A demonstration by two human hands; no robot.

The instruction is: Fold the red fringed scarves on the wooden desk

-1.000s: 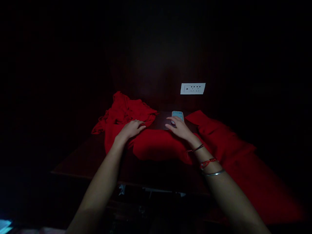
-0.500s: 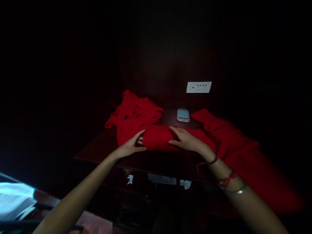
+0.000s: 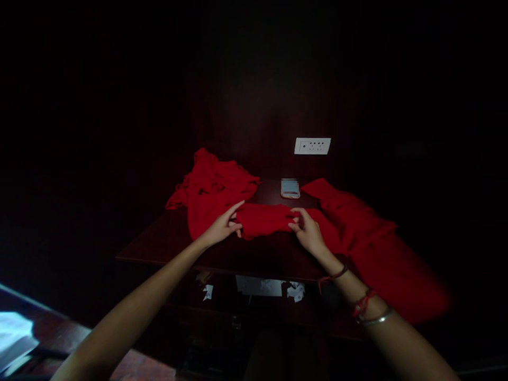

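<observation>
A length of red cloth (image 3: 265, 220) lies across the dark table, its middle part bunched into a narrow folded roll. My left hand (image 3: 222, 228) grips the roll's left end, thumb above and fingertips curled below. At the opposite end, my right hand (image 3: 308, 232) pinches the fabric between thumb and fingers. Behind my left hand rises a crumpled red heap (image 3: 218, 177) with fringe-like, ragged edges. More red fabric (image 3: 381, 254) spreads from the right end over the table's right side. Whether all of it is one piece, I cannot tell.
A phone (image 3: 290, 189) with a lit screen lies at the back of the table (image 3: 154, 243). Above it, a white socket plate (image 3: 313, 146) is fixed to the dark wall. Below the tabletop, white papers (image 3: 260, 286) show on a shelf. Bright white material (image 3: 16, 336) stands at lower left.
My right hand has turned and closed on the roll's right end, where it lay spread over the cloth before. The folded part has become narrower and more wrinkled. The view has shifted slightly.
</observation>
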